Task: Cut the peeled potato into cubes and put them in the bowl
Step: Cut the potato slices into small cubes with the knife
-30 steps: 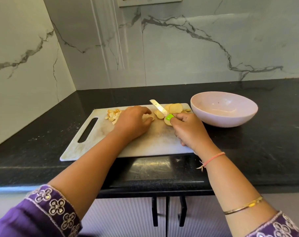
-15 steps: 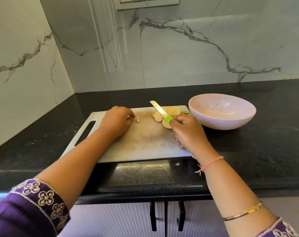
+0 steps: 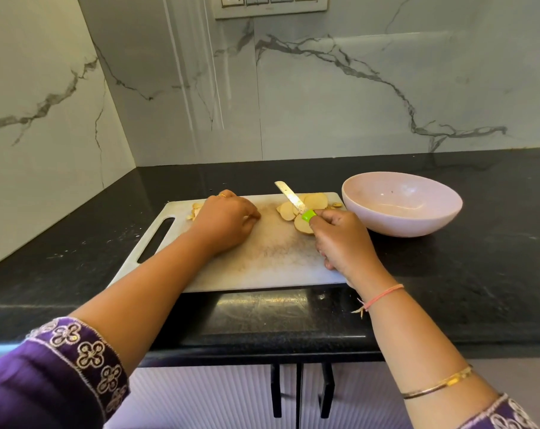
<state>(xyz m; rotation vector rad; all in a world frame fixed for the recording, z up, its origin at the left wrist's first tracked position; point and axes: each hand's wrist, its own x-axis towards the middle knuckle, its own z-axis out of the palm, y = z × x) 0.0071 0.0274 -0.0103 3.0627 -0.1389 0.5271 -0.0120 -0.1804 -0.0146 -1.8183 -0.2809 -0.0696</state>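
A white cutting board [image 3: 262, 258] lies on the black counter. Several round potato slices [image 3: 316, 201] are fanned out at its far right corner. My right hand [image 3: 343, 243] grips a knife [image 3: 292, 198] by its green handle, the blade angled up and left over the slices. My left hand [image 3: 225, 222] rests palm down on the far left of the board with its fingers curled. It sits against a small pile of cut potato pieces [image 3: 196, 210], and what is under the palm is hidden. A pale pink bowl [image 3: 401, 226] stands right of the board with nothing in it.
The black countertop [image 3: 479, 274] runs into a corner between marble walls at the back left. A switch panel [image 3: 270, 4] is on the back wall. Dark cabinet handles [image 3: 299, 394] hang below the counter's front edge.
My left hand has slid from the middle of the board to the far left, up against the pile of cut pieces. The right hand and knife have stayed by the slices.
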